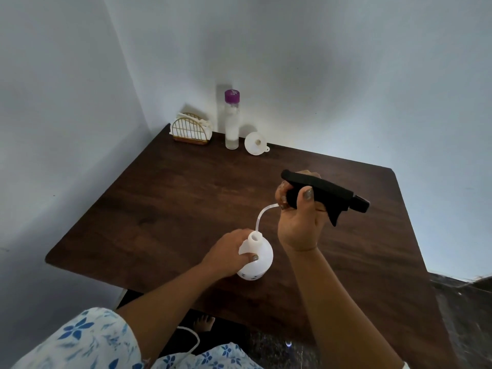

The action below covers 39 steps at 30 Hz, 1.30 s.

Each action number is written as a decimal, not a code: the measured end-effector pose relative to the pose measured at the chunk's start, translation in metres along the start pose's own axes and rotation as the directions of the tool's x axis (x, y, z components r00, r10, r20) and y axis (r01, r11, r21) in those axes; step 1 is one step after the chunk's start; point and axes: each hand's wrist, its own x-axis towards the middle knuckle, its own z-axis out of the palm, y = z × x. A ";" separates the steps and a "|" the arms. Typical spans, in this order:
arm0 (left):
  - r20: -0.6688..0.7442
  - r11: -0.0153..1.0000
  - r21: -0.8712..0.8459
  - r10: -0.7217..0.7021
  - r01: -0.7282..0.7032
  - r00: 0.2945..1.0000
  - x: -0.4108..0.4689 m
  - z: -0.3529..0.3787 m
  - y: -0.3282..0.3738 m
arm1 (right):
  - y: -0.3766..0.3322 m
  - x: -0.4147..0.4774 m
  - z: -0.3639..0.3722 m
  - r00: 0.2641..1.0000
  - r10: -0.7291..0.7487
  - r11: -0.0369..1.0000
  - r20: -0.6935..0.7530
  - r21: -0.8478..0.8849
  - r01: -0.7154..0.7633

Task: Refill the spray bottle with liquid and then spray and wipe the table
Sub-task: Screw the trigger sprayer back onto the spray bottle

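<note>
The left hand (pixel 226 253) grips the bottle (pixel 259 258), upright on the table (pixel 159 209); the right hand (pixel 299 219) is clamped round the sprayer (pixel 327 193), raised up and to the right, with its tube (pixel 262 214) curving down to the bottle's mouth. The funnel (pixel 255 143) lies well beyond, probably nearer the right hand.

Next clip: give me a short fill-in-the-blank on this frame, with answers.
The left hand grips the round white plastic bottle standing on the dark wooden ____.
The right hand holds a ____ trigger spray head, its clear tube reaching the bottle's neck.
The tall clear bottle by the wall has a ____ cap.
Missing: table, black, purple.
</note>
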 end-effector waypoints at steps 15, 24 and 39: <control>-0.001 1.000 -0.005 0.016 -0.016 1.000 0.003 0.000 -0.004 | 0.006 -0.009 -0.014 0.934 0.312 0.945 -0.174 -0.042 -0.324; -0.036 0.993 -0.041 0.106 -0.107 0.994 0.002 0.000 -0.012 | 0.039 -0.040 -0.027 0.852 0.513 0.743 -0.106 -0.443 -0.502; -0.001 0.989 -0.048 0.142 -0.142 0.990 0.002 0.000 -0.012 | 0.085 -0.078 -0.040 0.901 0.430 0.678 -0.054 -0.639 -0.362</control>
